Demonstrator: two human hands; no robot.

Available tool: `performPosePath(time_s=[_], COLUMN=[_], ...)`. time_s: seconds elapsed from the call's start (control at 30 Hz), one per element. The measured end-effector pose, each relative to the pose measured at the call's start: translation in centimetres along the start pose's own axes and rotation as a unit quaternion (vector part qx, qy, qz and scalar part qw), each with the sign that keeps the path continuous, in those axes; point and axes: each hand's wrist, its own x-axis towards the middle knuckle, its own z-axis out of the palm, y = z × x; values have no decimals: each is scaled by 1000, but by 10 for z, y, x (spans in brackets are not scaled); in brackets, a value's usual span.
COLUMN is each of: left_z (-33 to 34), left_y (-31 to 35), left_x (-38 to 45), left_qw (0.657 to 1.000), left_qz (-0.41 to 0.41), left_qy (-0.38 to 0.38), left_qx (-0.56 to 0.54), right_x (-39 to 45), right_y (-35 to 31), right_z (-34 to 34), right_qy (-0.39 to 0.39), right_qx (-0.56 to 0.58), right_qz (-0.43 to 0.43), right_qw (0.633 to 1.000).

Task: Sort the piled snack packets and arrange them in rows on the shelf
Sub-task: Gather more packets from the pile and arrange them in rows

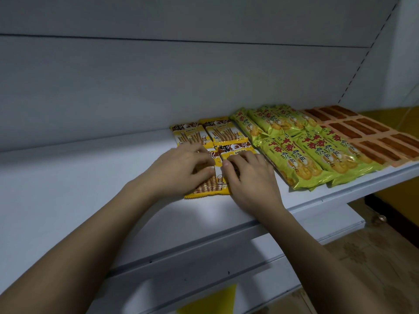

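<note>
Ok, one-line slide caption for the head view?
Both hands press yellow wafer packets flat beside green and orange rows on the shelf.

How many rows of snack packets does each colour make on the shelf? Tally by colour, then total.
Yellow wafer-roll packets: 2 rows
Green biscuit packets: 2 rows
Orange strip-snack packets: 3 rows
Total: 7 rows

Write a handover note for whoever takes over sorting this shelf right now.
Left hand and right hand: fingers flat, pressing the front yellow wafer-roll packets on the white shelf.
Two more wafer-roll packets lie behind them.
Done: green biscuit packets in rows to the right, orange strip packets at far right.
Left: square up the front yellow row. No unsorted pile in view.
</note>
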Motion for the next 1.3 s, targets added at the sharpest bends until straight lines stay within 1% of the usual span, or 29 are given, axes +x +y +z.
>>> performPosePath(time_s=[0.07, 0.13, 0.27, 0.5, 0.7, 0.77, 0.83, 0.93, 1.0, 1.07, 1.17, 1.3], left_z=[0, 0, 1, 8, 1, -7, -15, -31, -44, -57, -77, -107], left_y=[5, 6, 6, 1, 16, 24, 28, 33, 40, 50, 67, 88], left_x=[-1, -3, -4, -2, -15, -24, -34, -56, -77, -101, -144, -217], left_qw=[999, 998, 997, 998, 998, 996, 990, 978, 964, 947, 922, 884], left_qz=[8, 1, -7, -33, -54, -85, -136, -207, -264, -318, -376, -457], left_qy=[-54, -66, -71, -57, -27, -28, -27, -28, -27, -27, -34, 11], left_qx=[-5, -5, -6, 8, 20, 16, 13, 23, 24, 34, 83, 95], right_x=[0, 0, 0, -1, -2, -2, -2, -1, -2, -7, -25, -62], right_y=[0, 0, 0, -1, -1, -2, -5, -17, -32, -50, -85, -146], right_z=[0, 1, 1, -1, -5, -14, -24, -44, -58, -69, -80, -86], right_qy=[2, 4, 10, 11, 11, 9, -11, -94, -145, -177, -195, -213], right_qx=[4, 3, 2, -13, 5, 13, 13, 17, 28, 51, 81, 99], right_qz=[1, 2, 4, 2, -4, -6, -16, -49, -88, -130, -185, -258], right_qw=[1000, 1000, 1000, 1000, 1000, 1000, 1000, 994, 985, 974, 960, 937])
